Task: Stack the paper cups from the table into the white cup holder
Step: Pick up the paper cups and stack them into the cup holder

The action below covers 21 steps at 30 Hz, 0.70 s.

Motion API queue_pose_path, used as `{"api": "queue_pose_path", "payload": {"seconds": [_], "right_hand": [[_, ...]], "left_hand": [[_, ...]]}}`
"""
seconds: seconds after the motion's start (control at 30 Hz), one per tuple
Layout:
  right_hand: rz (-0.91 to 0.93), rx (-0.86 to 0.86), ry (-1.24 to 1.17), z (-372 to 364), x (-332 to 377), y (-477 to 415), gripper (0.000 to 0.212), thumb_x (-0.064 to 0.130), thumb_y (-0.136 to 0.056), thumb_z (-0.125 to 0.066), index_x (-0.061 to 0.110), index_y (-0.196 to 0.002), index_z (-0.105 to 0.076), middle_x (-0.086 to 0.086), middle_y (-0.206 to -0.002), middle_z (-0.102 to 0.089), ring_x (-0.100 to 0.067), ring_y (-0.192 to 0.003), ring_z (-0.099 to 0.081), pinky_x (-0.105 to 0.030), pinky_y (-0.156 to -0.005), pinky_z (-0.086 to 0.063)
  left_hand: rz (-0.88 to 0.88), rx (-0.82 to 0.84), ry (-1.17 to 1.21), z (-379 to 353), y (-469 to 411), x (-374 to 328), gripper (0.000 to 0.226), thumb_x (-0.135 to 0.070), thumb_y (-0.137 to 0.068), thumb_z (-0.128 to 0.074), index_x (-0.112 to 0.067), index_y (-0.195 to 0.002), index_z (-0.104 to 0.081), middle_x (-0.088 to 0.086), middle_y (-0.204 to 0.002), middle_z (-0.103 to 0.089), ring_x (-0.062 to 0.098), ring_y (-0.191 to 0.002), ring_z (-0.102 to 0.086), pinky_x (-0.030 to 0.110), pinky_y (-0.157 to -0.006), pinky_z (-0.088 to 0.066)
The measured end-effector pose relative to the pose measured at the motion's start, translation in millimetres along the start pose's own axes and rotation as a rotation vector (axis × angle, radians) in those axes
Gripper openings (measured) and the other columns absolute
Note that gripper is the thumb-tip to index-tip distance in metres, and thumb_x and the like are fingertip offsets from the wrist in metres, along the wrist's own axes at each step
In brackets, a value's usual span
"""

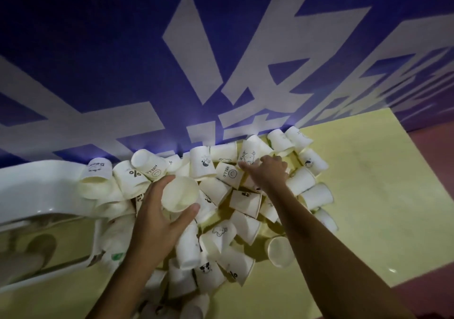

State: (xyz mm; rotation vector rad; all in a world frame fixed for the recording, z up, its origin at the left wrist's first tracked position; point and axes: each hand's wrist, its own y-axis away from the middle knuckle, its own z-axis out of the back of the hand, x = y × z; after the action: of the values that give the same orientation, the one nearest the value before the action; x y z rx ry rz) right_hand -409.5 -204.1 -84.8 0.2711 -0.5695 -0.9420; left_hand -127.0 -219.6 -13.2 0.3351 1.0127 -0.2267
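Now, one cup [180,193] in left hand [157,210], pile [245,202] beneath right hand [266,171].

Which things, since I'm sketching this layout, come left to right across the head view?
From the left: white cup holder → left hand gripping a paper cup → right hand → bare stretch of yellow table.
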Motion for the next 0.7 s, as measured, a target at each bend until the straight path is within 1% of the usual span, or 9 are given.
{"api": "queue_pose_path", "payload": {"seconds": [0.07, 0.13, 0.3, 0.37, 0.43, 0.5, 0.57, 0.63, 0.7], "right_hand": [[0.006, 0.0, 0.062, -8, 4, -6, 0.081, 0.083, -0.078, -0.057, 0.015, -0.12, -0.069, -0.017, -0.142, -0.047, -0.037, -0.131, -0.04, -0.051, -0.101, -0.041], [-0.01, -0.014, 0.069, -14, 5, -8, 0.075, 0.08, -0.078, -0.059, 0.016, -0.116, -0.072, -0.016, -0.145, -0.043, -0.037, -0.131, -0.038, -0.051, -0.103, -0.039], [-0.048, -0.045, 0.035, -17, 3, -8, 0.072, 0.069, -0.081, -0.065, 0.012, -0.124, -0.067, -0.012, -0.147, -0.04, -0.035, -0.134, -0.035, -0.052, -0.107, -0.034], [-0.042, -0.075, -0.02, -19, 4, -8, 0.071, 0.065, -0.079, -0.069, 0.011, -0.125, -0.064, -0.01, -0.141, -0.045, -0.033, -0.131, -0.037, -0.052, -0.106, -0.035], [-0.024, -0.138, -0.121, -19, 8, -3, 0.065, 0.06, -0.077, -0.072, 0.012, -0.12, -0.061, -0.007, -0.128, -0.055, -0.03, -0.122, -0.046, -0.051, -0.102, -0.039], [0.011, -0.186, -0.251, -15, 8, 8, 0.057, 0.056, -0.074, -0.073, 0.019, -0.112, -0.053, -0.004, -0.111, -0.062, -0.027, -0.107, -0.058, -0.053, -0.093, -0.05], [0.069, -0.194, -0.415, -7, 10, 31, 0.051, 0.05, -0.079, -0.074, 0.024, -0.11, -0.044, -0.002, -0.103, -0.064, -0.021, -0.089, -0.066, -0.049, -0.076, -0.061], [0.124, -0.211, -0.516, 4, 16, 61, 0.045, 0.039, -0.086, -0.075, 0.021, -0.112, -0.043, -0.002, -0.102, -0.063, -0.013, -0.079, -0.065, -0.037, -0.061, -0.061], [0.183, -0.27, -0.527, 13, 25, 92, 0.042, 0.037, -0.088, -0.075, 0.023, -0.114, -0.045, 0.0, -0.105, -0.063, -0.012, -0.081, -0.064, -0.03, -0.058, -0.054]], "left_hand": [[0.014, -0.003, 0.004, -5, -1, 0, 0.075, -0.054, -0.071, -0.083, -0.033, -0.135, -0.051, -0.014, -0.131, -0.056, 0.011, -0.123, -0.054, 0.042, -0.104, -0.049], [0.022, -0.01, -0.001, -6, -1, 1, 0.075, -0.049, -0.07, -0.084, -0.033, -0.135, -0.051, -0.015, -0.132, -0.055, 0.01, -0.124, -0.054, 0.044, -0.105, -0.049], [0.04, -0.02, -0.002, -3, -1, 4, 0.074, -0.034, -0.073, -0.09, -0.036, -0.136, -0.05, -0.02, -0.134, -0.054, 0.004, -0.126, -0.052, 0.044, -0.106, -0.049], [0.026, -0.012, -0.005, 0, 0, 5, 0.074, -0.035, -0.074, -0.089, -0.037, -0.137, -0.049, -0.02, -0.134, -0.054, 0.004, -0.126, -0.052, 0.042, -0.106, -0.049], [0.001, -0.01, -0.006, 7, 1, 6, 0.074, -0.038, -0.074, -0.089, -0.038, -0.136, -0.049, -0.02, -0.135, -0.054, 0.004, -0.126, -0.052, 0.039, -0.105, -0.049], [-0.016, -0.008, -0.005, 15, 4, 9, 0.074, -0.041, -0.074, -0.088, -0.04, -0.136, -0.048, -0.02, -0.136, -0.054, 0.004, -0.127, -0.051, 0.034, -0.104, -0.048], [-0.025, -0.008, 0.01, 27, 8, 13, 0.073, -0.04, -0.074, -0.088, -0.04, -0.136, -0.048, -0.018, -0.137, -0.054, 0.003, -0.126, -0.051, 0.033, -0.102, -0.048], [-0.032, -0.01, 0.036, 42, 13, 20, 0.073, -0.038, -0.074, -0.088, -0.038, -0.135, -0.049, -0.017, -0.135, -0.056, 0.004, -0.125, -0.052, 0.036, -0.102, -0.049], [-0.053, -0.018, 0.053, 58, 18, 27, 0.072, -0.037, -0.073, -0.089, -0.035, -0.135, -0.051, -0.018, -0.133, -0.057, 0.004, -0.124, -0.053, 0.035, -0.101, -0.049]]}}
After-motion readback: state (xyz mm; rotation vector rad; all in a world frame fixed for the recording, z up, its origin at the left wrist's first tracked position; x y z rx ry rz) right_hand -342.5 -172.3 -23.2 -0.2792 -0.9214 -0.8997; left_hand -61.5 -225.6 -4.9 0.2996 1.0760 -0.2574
